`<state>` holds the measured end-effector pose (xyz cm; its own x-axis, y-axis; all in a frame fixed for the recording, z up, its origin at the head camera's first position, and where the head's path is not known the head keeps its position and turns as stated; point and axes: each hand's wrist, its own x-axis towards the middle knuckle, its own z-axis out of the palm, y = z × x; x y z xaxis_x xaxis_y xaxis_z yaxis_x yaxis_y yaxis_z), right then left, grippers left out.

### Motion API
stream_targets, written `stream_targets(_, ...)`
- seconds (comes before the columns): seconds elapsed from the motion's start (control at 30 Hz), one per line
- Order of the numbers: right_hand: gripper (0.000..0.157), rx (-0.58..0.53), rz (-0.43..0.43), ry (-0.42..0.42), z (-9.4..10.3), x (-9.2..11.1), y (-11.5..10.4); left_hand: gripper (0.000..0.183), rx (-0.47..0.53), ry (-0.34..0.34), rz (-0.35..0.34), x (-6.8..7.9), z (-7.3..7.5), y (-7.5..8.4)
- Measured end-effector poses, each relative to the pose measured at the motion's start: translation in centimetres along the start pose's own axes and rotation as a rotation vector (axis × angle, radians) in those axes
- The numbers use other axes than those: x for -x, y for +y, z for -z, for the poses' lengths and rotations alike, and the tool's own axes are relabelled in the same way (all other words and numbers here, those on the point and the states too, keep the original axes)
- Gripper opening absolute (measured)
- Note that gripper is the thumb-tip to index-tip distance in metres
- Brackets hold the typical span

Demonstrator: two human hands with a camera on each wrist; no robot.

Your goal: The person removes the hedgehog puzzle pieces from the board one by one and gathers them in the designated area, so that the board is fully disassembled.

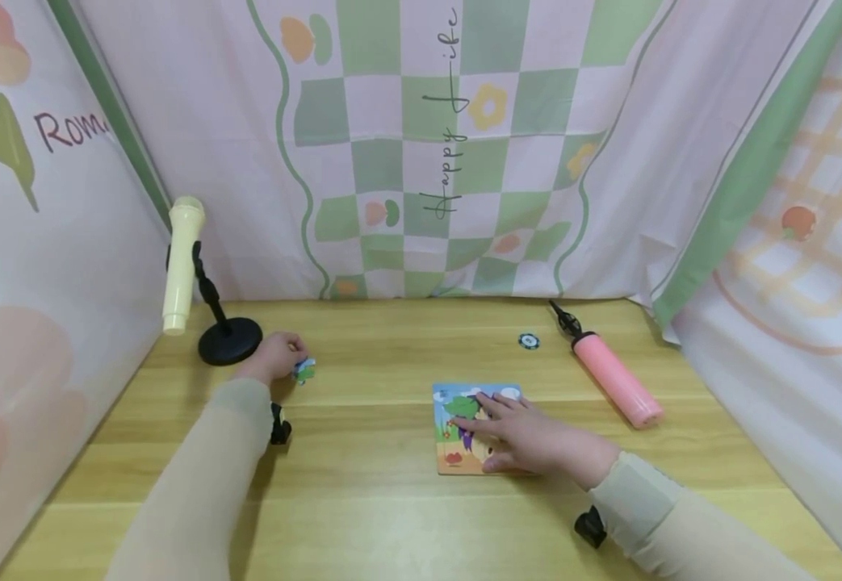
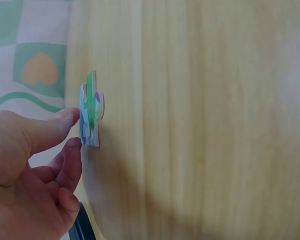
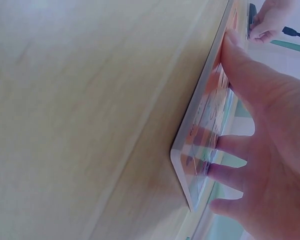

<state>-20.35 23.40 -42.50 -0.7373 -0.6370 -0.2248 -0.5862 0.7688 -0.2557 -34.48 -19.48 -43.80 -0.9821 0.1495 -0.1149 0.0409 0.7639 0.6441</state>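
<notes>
In the head view my left hand (image 1: 275, 357) is at the left of the table, its fingertips at a few overlapping jigsaw puzzle pieces (image 1: 305, 370). The left wrist view shows thumb and forefinger apart at the edge of these green, blue and white pieces (image 2: 92, 110); whether they touch them I cannot tell. My right hand (image 1: 525, 433) rests with spread fingers on a square picture puzzle board (image 1: 453, 448). The board shows a green-and-purple figure on a blue and orange ground; the hand hides its right part. In the right wrist view the thumb lies along the board's edge (image 3: 195, 112).
A cream microphone (image 1: 184, 266) on a black stand (image 1: 230, 340) is beyond my left hand. At the back right lie a round blue-and-white chip (image 1: 529, 341) and a pink hand pump (image 1: 617, 379) with a black nozzle. Patterned curtains (image 1: 428, 145) border the table.
</notes>
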Motion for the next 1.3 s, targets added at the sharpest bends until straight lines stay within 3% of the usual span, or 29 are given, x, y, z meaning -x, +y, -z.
stream_targets(0.2,0.072,0.004,-0.001,-0.003,-0.1,0.0,0.0,0.01,0.03,0.002,0.027,0.0,-0.8,2.1)
stream_targets(0.33,0.071,-0.012,0.002,-0.002,0.0,0.1,0.0,0.011,0.059,-0.017,-0.045,-0.4,-2.1,5.0)
stream_targets(0.43,0.071,-0.025,0.004,-0.001,0.0,0.2,0.0,0.011,0.083,-0.049,-0.123,-0.7,-4.0,7.5)
stream_targets(0.57,0.071,-0.02,0.0,0.001,-0.1,0.2,0.1,0.009,0.042,-0.096,-0.222,-0.3,-7.1,11.3)
stream_targets(0.73,0.071,-0.014,0.024,0.015,-0.2,0.2,0.3,0.007,0.001,-0.215,-0.269,1.3,-11.1,15.8)
stream_targets(0.83,0.07,0.004,0.049,0.028,-0.3,0.2,0.5,0.01,-0.056,-0.255,-0.262,2.2,-13.1,17.5)
stream_targets(0.97,0.069,0.02,0.067,0.042,-0.4,0.1,0.5,0.019,-0.143,-0.223,-0.242,3.0,-15.2,18.6)
stream_targets(1.3,0.069,0.006,0.049,0.075,-0.6,0.4,0.4,0.033,-0.298,-0.104,-0.141,4.0,-17.4,20.7)
